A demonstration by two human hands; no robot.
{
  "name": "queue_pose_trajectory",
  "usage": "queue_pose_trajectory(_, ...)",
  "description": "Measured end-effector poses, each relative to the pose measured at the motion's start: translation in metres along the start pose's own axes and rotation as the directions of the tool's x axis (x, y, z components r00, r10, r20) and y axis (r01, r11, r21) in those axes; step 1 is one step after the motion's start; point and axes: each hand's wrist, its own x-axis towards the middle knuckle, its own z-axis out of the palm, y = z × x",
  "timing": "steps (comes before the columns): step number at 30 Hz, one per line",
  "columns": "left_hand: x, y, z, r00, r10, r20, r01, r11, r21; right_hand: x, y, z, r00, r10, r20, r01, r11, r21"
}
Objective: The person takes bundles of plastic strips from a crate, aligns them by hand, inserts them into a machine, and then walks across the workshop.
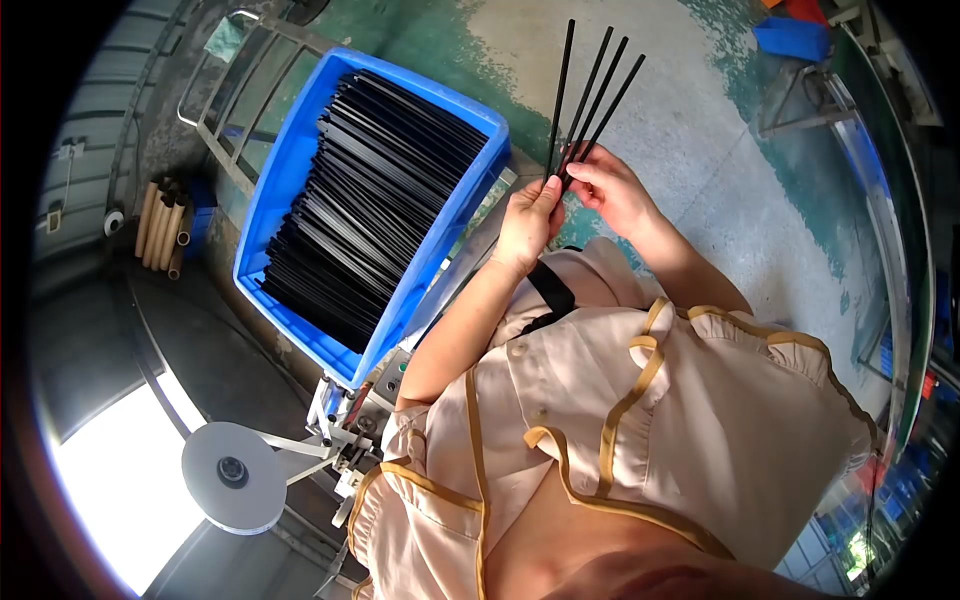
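Several thin black strips [598, 92] fan out upward from between my two hands, their lower ends gathered at the fingers. My left hand [530, 218] is closed, thumb and fingers pinching the strips near their base. Close beside it, my right hand [610, 190] also pinches the strips, with its thumb and fingertips near the left thumb. A blue plastic crate [425, 290] stands to the left of my hands. It is filled with many similar black strips [375, 200] lying side by side.
A metal frame cart [235, 140] stands beyond the crate. At lower left is a machine with a round white reel [233, 478]. Cardboard tubes [160, 225] lean by the left wall. A blue bin [792, 40] sits at upper right, over the worn green and grey floor [700, 160].
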Motion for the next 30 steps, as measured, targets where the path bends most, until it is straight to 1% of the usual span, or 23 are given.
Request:
queue_pose_trajectory(2, -0.001, 0.004, -0.002, 0.998, -0.023, -0.056, 0.025, 0.999, 0.026, 0.002, 0.001, 0.002, 1.000, 0.008, 0.029, -0.007, 1.000, -0.008)
queue_pose_trajectory(3, 0.000, 0.002, -0.003, 0.998, -0.022, -0.058, 0.023, 0.999, 0.023, 0.003, 0.002, 0.005, 1.000, 0.016, -0.017, -0.016, 1.000, -0.007)
queue_pose_trajectory(4, 0.002, -0.001, -0.006, 0.998, -0.010, -0.061, 0.014, 0.998, 0.062, 0.004, 0.002, 0.006, 0.998, 0.025, -0.062, -0.025, 1.000, -0.005)
queue_pose_trajectory(5, 0.003, -0.002, -0.007, 0.998, 0.003, -0.063, 0.004, 0.995, 0.101, 0.004, 0.002, 0.007, 0.998, 0.027, -0.059, -0.028, 1.000, -0.010)
queue_pose_trajectory(6, 0.003, -0.003, -0.008, 0.998, 0.006, -0.067, 0.001, 0.995, 0.098, 0.005, 0.003, 0.008, 0.995, 0.037, -0.090, -0.037, 0.999, -0.001)
queue_pose_trajectory(7, 0.003, -0.003, -0.007, 0.997, 0.030, -0.069, -0.020, 0.990, 0.140, 0.005, 0.003, 0.009, 0.992, 0.046, -0.121, -0.046, 0.999, 0.008)
queue_pose_trajectory(8, 0.004, -0.004, -0.007, 0.996, 0.054, -0.069, -0.040, 0.982, 0.184, 0.006, 0.004, 0.009, 0.992, 0.047, -0.118, -0.046, 0.999, 0.007)
queue_pose_trajectory(11, 0.005, -0.006, -0.009, 0.996, 0.062, -0.061, -0.047, 0.976, 0.214, 0.008, 0.006, 0.005, 0.994, 0.025, -0.109, -0.022, 0.999, 0.029)
queue_pose_trajectory(13, 0.006, -0.007, -0.008, 0.997, 0.051, -0.049, -0.039, 0.975, 0.221, 0.011, 0.006, 0.002, 0.999, 0.016, -0.036, -0.011, 0.990, 0.140)
queue_pose_trajectory(14, 0.005, -0.008, -0.007, 0.998, 0.041, -0.039, -0.031, 0.973, 0.228, 0.011, 0.006, 0.001, 0.999, 0.020, -0.035, -0.015, 0.990, 0.139)
queue_pose_trajectory(15, 0.005, -0.009, -0.007, 0.998, 0.040, -0.044, -0.030, 0.974, 0.226, 0.012, 0.007, 0.001, 0.999, 0.030, -0.039, -0.023, 0.988, 0.150)
queue_pose_trajectory(17, 0.005, -0.010, -0.007, 0.999, -0.006, -0.051, 0.013, 0.990, 0.139, 0.013, 0.007, 0.000, 0.998, 0.041, -0.038, -0.034, 0.986, 0.162)
queue_pose_trajectory(18, 0.003, -0.009, -0.006, 0.998, -0.004, -0.056, 0.012, 0.990, 0.139, 0.013, 0.006, -0.002, 0.994, 0.089, -0.063, -0.074, 0.974, 0.212)
queue_pose_trajectory(19, 0.002, -0.006, -0.005, 0.999, -0.035, -0.042, 0.039, 0.994, 0.104, 0.013, 0.005, -0.004, 0.987, 0.138, -0.085, -0.111, 0.958, 0.264)
queue_pose_trajectory(20, 0.000, -0.004, -0.004, 0.998, -0.064, -0.027, 0.066, 0.995, 0.071, 0.012, 0.002, -0.006, 0.987, 0.139, -0.080, -0.114, 0.958, 0.263)
queue_pose_trajectory(22, -0.002, -0.006, -0.003, 0.998, -0.048, -0.033, 0.050, 0.997, 0.060, 0.009, -0.006, -0.006, 0.988, 0.146, -0.053, -0.136, 0.977, 0.167)
queue_pose_trajectory(23, -0.003, -0.007, -0.003, 0.999, -0.036, -0.033, 0.037, 0.998, 0.049, 0.008, -0.008, -0.004, 0.988, 0.149, -0.047, -0.139, 0.976, 0.166)
queue_pose_trajectory(24, -0.005, -0.006, -0.002, 0.999, -0.035, -0.039, 0.037, 0.998, 0.047, 0.005, -0.009, 0.000, 0.990, 0.135, -0.044, -0.129, 0.985, 0.112)
queue_pose_trajectory(25, -0.007, -0.004, -0.001, 0.999, -0.039, -0.036, 0.039, 0.999, 0.005, 0.003, -0.010, 0.001, 0.992, 0.120, -0.040, -0.118, 0.991, 0.057)
queue_pose_trajectory(26, -0.008, -0.004, 0.000, 0.999, -0.041, -0.032, 0.040, 0.998, -0.038, 0.003, -0.007, 0.000, 0.992, 0.123, -0.037, -0.121, 0.991, 0.055)
queue_pose_trajectory(29, -0.009, -0.015, -0.002, 0.999, -0.033, -0.041, 0.032, 0.999, -0.024, 0.004, 0.003, -0.006, 0.992, 0.124, 0.013, -0.125, 0.990, 0.061)
queue_pose_trajectory(30, -0.010, -0.016, -0.001, 0.998, -0.032, -0.047, 0.031, 0.999, -0.028, 0.005, 0.006, -0.007, 0.989, 0.135, 0.053, -0.141, 0.983, 0.115)
